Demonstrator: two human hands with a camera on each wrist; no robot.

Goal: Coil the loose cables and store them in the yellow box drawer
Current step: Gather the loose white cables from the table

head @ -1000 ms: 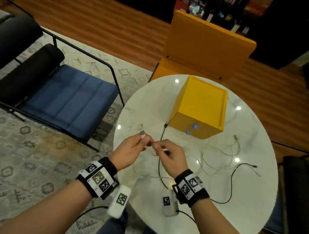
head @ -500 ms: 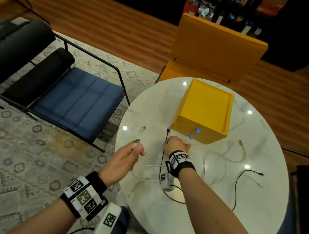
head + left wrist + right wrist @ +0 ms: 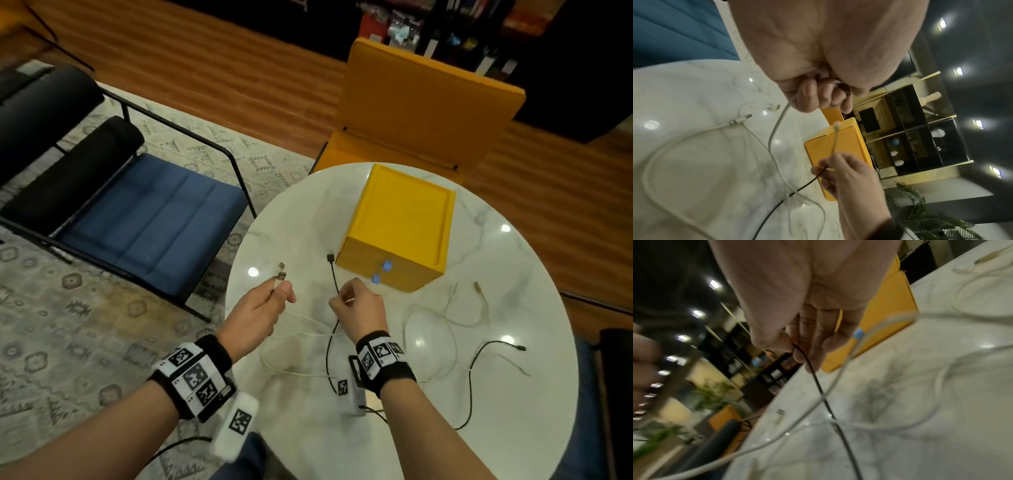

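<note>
On the round marble table (image 3: pixel 534 414) stands the yellow box (image 3: pixel 402 219), both drawers shut, with blue knobs (image 3: pixel 387 266). My left hand (image 3: pixel 281 291) holds a white cable (image 3: pixel 774 133) just behind its metal USB plug (image 3: pixel 282 275), a little above the table's left side. My right hand (image 3: pixel 342 297) pinches the black cable (image 3: pixel 331 274) between thumb and forefinger, just in front of the box. That cable's plug (image 3: pixel 330 257) sticks up past the fingers; the rest trails toward me (image 3: pixel 818 382). In the left wrist view the right hand (image 3: pixel 838 168) pinches the black cable (image 3: pixel 797 188).
More white cables (image 3: pixel 448 318) lie looped on the table's right half, crossed by the black cable's far end (image 3: pixel 520 348). A blue-seated chair (image 3: pixel 154 222) stands left of the table, a yellow chair (image 3: pixel 428 113) behind it. The table edge runs just left of my left hand.
My right hand let go of the white cable, reached toward the box and took the black cable near its plug. My left hand kept the white plug and drifted slightly left.
</note>
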